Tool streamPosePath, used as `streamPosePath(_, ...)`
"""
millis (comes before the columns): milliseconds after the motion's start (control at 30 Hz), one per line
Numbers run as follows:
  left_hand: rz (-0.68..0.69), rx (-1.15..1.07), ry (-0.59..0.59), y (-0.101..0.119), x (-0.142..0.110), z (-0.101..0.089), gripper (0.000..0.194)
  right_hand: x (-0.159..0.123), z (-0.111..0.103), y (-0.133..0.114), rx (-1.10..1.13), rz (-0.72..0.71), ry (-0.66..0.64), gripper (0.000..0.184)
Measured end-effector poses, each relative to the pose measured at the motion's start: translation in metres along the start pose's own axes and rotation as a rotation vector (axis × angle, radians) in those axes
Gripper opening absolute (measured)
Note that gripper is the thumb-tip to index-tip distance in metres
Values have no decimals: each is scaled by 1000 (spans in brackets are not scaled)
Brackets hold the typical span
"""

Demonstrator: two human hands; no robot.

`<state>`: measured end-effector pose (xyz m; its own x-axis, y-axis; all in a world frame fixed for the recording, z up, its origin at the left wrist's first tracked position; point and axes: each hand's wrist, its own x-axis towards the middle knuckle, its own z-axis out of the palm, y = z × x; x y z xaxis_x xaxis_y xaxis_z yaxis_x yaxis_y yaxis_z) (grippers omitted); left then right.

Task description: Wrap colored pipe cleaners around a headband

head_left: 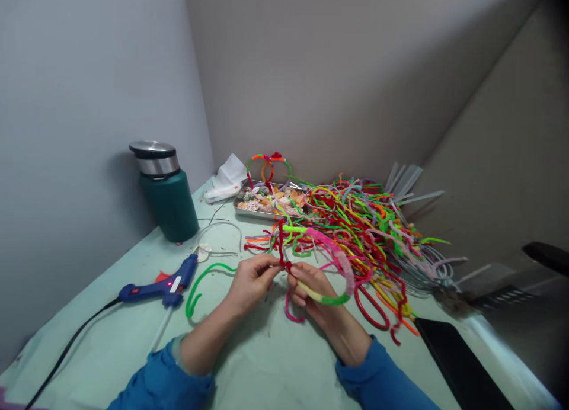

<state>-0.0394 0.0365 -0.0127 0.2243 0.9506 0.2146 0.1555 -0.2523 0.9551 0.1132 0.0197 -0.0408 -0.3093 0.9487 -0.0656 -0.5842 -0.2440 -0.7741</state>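
Observation:
My left hand point(252, 278) pinches a red pipe cleaner point(281, 247) that stands up from between my two hands. My right hand point(313, 291) is closed around a headband point(338, 262) wrapped in pink, yellow and green pipe cleaners, where the red one meets it. The band arches up and to the right of my hands. A loose green pipe cleaner point(202, 282) lies on the table left of my left hand.
A big heap of coloured pipe cleaners point(368, 226) fills the table behind and right. A metal tray point(262, 204) of small decorations, finished hoops point(269, 164), a green thermos point(166, 191), a blue glue gun point(160, 287) with its cord, tissue point(226, 176) and a black object point(453, 362) surround the work spot.

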Motion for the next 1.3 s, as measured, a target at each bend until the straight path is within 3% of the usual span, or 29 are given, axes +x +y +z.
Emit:
streamPosePath(167,-113,-245,-73,4,1,-3,18,-7,-1,-3,116,76,-120,10)
streamPosePath(367,-158,-395,-168,-1,-1,-5,20,-7,-7,1,178,145,-212,9)
streamPosePath(533,-138,-449,-297,-5,-2,-7,15,-7,-7,1,176,172,-247,13)
streamPosePath(733,-101,-419,-312,-3,-2,-8,9,-8,-7,1,156,176,-319,11)
streamPosePath(1033,-96,-345,-222,1,-2,-6,17,-9,-1,0,83,150,-223,13)
streamPosePath(1300,-166,-274,-132,3,1,-3,20,-6,10,-2,-162,67,-64,21)
